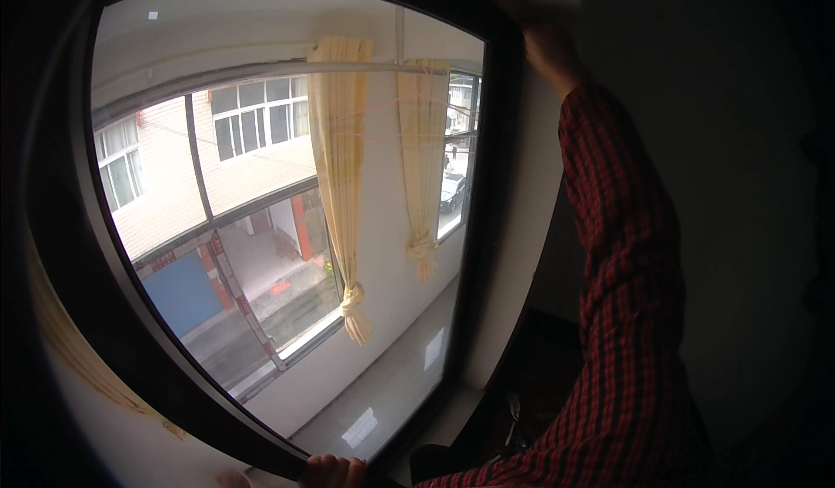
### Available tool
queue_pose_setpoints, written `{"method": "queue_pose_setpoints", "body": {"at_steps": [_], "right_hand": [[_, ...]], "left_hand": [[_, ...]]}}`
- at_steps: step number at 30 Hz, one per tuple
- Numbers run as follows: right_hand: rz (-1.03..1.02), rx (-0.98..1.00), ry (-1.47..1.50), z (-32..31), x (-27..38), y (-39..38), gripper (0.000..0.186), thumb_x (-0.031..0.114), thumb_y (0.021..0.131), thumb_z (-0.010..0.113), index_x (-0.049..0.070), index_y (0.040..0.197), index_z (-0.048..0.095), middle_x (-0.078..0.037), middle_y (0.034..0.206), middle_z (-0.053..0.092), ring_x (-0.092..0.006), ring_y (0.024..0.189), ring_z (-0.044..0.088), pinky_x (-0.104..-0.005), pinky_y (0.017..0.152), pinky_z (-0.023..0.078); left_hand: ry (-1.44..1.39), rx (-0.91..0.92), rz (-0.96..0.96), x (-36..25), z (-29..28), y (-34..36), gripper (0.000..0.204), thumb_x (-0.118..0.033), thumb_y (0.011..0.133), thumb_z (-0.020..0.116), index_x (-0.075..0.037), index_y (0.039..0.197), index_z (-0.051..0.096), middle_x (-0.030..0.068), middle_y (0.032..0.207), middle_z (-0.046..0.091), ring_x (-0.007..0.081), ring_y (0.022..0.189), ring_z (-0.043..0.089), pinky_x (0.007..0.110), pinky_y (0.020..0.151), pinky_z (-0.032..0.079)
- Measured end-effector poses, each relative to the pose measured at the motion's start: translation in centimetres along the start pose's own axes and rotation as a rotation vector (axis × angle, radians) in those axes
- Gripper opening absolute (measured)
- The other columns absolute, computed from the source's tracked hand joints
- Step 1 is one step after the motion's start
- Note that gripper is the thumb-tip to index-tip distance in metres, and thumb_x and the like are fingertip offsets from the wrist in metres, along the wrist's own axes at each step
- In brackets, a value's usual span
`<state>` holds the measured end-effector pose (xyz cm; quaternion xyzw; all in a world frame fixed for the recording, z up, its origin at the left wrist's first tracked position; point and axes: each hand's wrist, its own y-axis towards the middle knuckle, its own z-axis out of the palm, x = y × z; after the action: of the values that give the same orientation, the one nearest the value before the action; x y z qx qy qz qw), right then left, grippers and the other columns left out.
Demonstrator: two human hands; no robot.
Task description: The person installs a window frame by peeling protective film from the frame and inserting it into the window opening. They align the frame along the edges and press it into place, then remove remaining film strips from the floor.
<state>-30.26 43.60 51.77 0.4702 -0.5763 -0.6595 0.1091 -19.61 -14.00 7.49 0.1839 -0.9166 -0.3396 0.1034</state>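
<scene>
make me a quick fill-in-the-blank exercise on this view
Within the dark frame, ____ yellow curtains hang knotted.
The lower hand has its ____ curled over the frame.
The checked sleeve is black and ____.
The large panel at street level outside is ____.

Missing words: two; fingers; red; blue

Upper hand (545, 50) partly lost in shadow; lower hand (333, 471) cropped below.

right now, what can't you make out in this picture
In the head view:
Right hand: fingers lost in shadow at the dark frame.
Left hand: cut off by the lower edge below its fingers.
Pale blob beside it: blurred and cut by the lower edge.
Distant car: too small for detail.
</scene>
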Motion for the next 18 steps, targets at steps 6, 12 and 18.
{"method": "queue_pose_setpoints", "body": {"at_steps": [6, 12, 18], "right_hand": [[-0.033, -0.148, 0.011, 0.91, 0.05, -0.24, 0.013, 0.005, 0.085, 0.059, 0.001, 0.083, 0.071, -0.022, 0.085, 0.07, -0.0353, 0.081, 0.07, -0.0465, 0.071, 0.057], [0.0, -0.026, 0.041, 0.54, -0.12, -0.39, 0.016, 0.006, 0.089, 0.057, 0.0, 0.096, 0.07, -0.023, 0.094, 0.07, -0.0375, 0.087, 0.069, -0.0462, 0.075, 0.056], [0.067, -0.051, 0.062, 0.2, 0.36, -0.4, 0.017, 0.011, 0.093, 0.057, 0.001, 0.091, 0.07, -0.021, 0.091, 0.07, -0.0356, 0.084, 0.069, -0.0462, 0.072, 0.056]], "left_hand": [[0.096, -0.02, 0.026, 0.16, 0.43, 0.01, 0.015, -0.018, 0.086, 0.063, -0.011, 0.077, 0.053, 0.003, 0.066, 0.044, 0.0214, 0.064, 0.049, 0.038, 0.064, 0.036], [0.099, -0.008, 0.006, 0.02, 0.55, -0.03, 0.015, -0.015, 0.086, 0.064, -0.012, 0.077, 0.053, 0.0026, 0.066, 0.043, 0.0207, 0.065, 0.049, 0.038, 0.064, 0.035], [0.081, 0.025, 0.013, -0.05, 0.2, -0.19, 0.013, -0.015, 0.085, 0.064, -0.012, 0.079, 0.053, 0.003, 0.068, 0.043, 0.0209, 0.066, 0.049, 0.038, 0.065, 0.035]]}}
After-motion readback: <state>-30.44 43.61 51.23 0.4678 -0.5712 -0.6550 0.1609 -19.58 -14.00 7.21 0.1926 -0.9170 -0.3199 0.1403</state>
